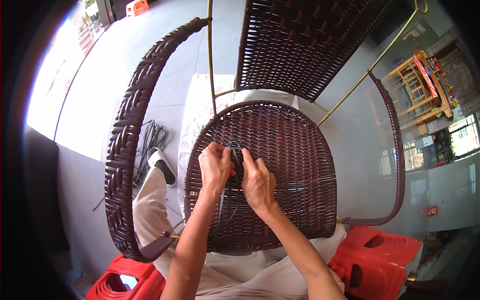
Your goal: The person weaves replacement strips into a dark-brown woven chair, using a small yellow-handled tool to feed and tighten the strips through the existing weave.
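A brown woven rattan chair with a brass-coloured frame has its round seat [295,190] below both hands and its backrest [305,40] beyond. My left hand [216,167] pinches thin dark flat strips [233,165] on the left-middle of the seat. Close on its right, my right hand [257,182] has its fingers curled at the same strips, index finger raised along a thin loop; its thumb is mostly hidden. Loose ends of the strips hang toward me across the weave. The thickly braided left armrest [125,145] arches beside my arm.
Red plastic stools [377,260] [125,277] stand low on both sides. The right armrest [392,115] curves outward. Coiled strips [152,132] and a white cloth [195,100] lie on the grey floor. My shoe [161,165] shows at left. Stacked bamboo furniture [417,90] is at far right.
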The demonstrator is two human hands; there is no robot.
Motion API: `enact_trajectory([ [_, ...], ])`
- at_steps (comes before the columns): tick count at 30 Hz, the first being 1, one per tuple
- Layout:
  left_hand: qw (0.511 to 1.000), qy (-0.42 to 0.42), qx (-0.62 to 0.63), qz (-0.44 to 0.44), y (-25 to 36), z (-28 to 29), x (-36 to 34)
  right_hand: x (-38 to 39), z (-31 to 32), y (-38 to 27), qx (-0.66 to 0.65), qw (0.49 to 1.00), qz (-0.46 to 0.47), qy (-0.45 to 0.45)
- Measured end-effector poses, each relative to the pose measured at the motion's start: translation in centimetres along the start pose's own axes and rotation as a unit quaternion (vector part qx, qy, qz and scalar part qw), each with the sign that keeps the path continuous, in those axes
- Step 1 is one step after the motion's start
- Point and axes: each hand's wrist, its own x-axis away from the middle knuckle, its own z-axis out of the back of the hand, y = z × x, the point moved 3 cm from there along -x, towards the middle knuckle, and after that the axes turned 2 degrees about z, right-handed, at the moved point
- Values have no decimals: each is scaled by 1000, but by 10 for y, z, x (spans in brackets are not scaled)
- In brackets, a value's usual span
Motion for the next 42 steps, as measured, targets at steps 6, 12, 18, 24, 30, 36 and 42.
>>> enact_trajectory([
  [6, 998, 12, 47, -50, -1, 1, 5, 3, -4, -3, 10, 999, 4, 39],
  [12, 998, 7, 22, -54, 2, -2, 8, 6, -8, 1, -3, 997, 4, 80],
  [18, 998, 3, 15, -56, 3, -2, 8, 6, -6, -1, -12, 996, 9, 88],
  [24, 978, 52, -104, -172, -10, -8, -4, 7, -7, -1, -12, 996, 10, 92],
  [30, 997, 7, -15, -76, 6, -3, 0, 6, -4, 0, -18, 996, 7, 86],
  [36, 997, 11, 3, -70, 7, -4, -2, 7, -5, -1, -23, 996, 11, 89],
  [42, 990, 54, -46, -123, -9, -6, -13, 4, -2, -3, -5, 997, 3, 80],
])
